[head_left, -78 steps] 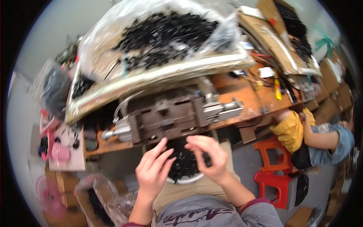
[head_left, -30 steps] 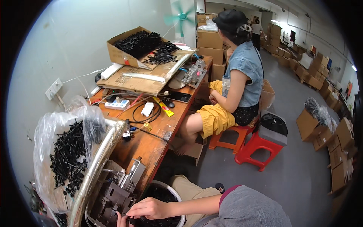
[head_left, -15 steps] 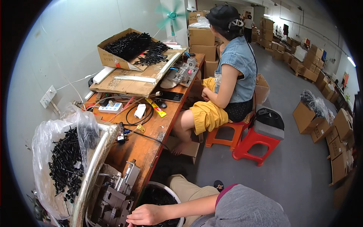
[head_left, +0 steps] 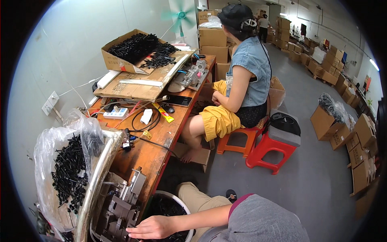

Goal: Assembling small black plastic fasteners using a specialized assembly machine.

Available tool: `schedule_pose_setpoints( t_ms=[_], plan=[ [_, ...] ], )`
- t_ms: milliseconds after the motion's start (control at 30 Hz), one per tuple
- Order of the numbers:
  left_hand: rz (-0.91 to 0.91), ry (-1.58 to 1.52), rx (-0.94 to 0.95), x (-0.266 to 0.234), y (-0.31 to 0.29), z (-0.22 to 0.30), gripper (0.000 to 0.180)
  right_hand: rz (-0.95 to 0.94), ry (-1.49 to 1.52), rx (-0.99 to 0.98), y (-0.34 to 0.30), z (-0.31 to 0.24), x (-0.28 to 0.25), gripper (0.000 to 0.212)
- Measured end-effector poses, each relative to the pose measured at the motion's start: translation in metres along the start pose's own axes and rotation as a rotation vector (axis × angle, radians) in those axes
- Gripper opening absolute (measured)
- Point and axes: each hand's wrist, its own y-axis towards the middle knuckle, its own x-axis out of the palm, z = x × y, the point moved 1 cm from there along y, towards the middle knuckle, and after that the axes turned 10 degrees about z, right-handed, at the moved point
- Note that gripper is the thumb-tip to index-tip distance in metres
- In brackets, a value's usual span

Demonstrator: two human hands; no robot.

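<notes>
The person's left hand (head_left: 155, 228) rests with flat, spread, empty fingers beside the grey metal press fixture (head_left: 121, 205), above the round tub of black plastic parts (head_left: 171, 209). Many remain; the right hand is unseen.

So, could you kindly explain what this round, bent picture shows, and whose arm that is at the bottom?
The picture comes from a wide fisheye camera worn on a person's head, so straight edges curve near the rim. The arm at the bottom is the wearer's own: one hand, apparently the right hand, rests open, holding nothing, between a small metal press fixture and a round basin of black parts. The left hand is out of view. On the orange workbench lie cables, a white power strip, a phone and a cardboard box of black parts. A clear bag of black parts sits at the left. Another person sits on an orange stool.
</notes>
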Motion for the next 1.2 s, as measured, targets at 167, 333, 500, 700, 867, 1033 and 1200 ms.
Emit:
schedule_pose_setpoints(
  t_ms=[167, 333, 500, 700, 867, 1033, 1200],
  plan=[
    [0.108, 0.099, 0.208, 0.002, 0.006, 0.002, 0.026, 0.069, 0.073, 0.165, 0.0, 0.003, -0.002, 0.036],
    [0.141, 0.138, 0.222, 0.008, 0.008, -0.011, 0.026, 0.092, 0.224, 0.279, -0.001, 0.001, -0.004, 0.058],
    [0.163, 0.196, 0.198, 0.014, 0.014, -0.01, 0.019, 0.033, 0.337, 0.33, 0.0, 0.001, -0.007, 0.077],
    [0.125, 0.43, 0.185, 0.024, 0.032, -0.024, 0.016, 0.149, 0.336, 0.477, 0.007, 0.002, -0.003, 0.05],
    [0.264, 0.329, 0.139, 0.026, 0.018, -0.047, 0.024, 0.077, 0.252, 0.485, 0.006, 0.008, 0.003, 0.028],
    [0.175, 0.427, 0.174, 0.034, 0.033, -0.057, 0.024, 0.007, 0.097, 0.406, 0.009, 0.009, -0.005, 0.034],
    [0.153, 0.553, 0.2, 0.027, 0.031, -0.061, 0.026, -0.029, 0.084, 0.415, 0.007, 0.004, 0.006, 0.037]
  ],
)
